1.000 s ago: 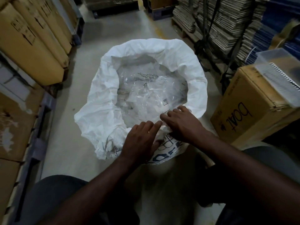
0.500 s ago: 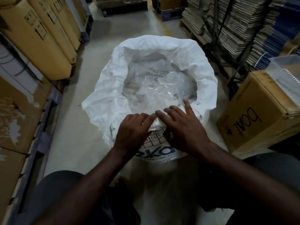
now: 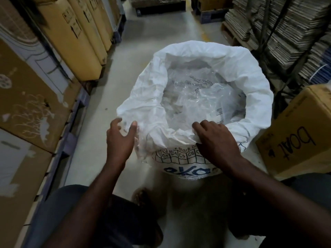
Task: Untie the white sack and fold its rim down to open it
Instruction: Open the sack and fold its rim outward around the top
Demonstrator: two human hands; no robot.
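Warehouse aisle, "boat" carton [image 3: 293, 140], left hand [image 3: 120, 140] open, right hand [image 3: 216, 140] gripping white sack [image 3: 148, 97] rim

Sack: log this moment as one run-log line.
sack: untied, mouth open, rim folded down | left hand: open, at near-left rim | right hand: pressing near rim | inside: clear plastic

The left hand [image 3: 120, 140] has left its neighbour — it now sits at the sack's [image 3: 148, 97] seven o'clock, fingers spread loose. The right hand [image 3: 215, 140] — formerly alongside — presses the rim [image 3: 172, 135] near five o'clock.
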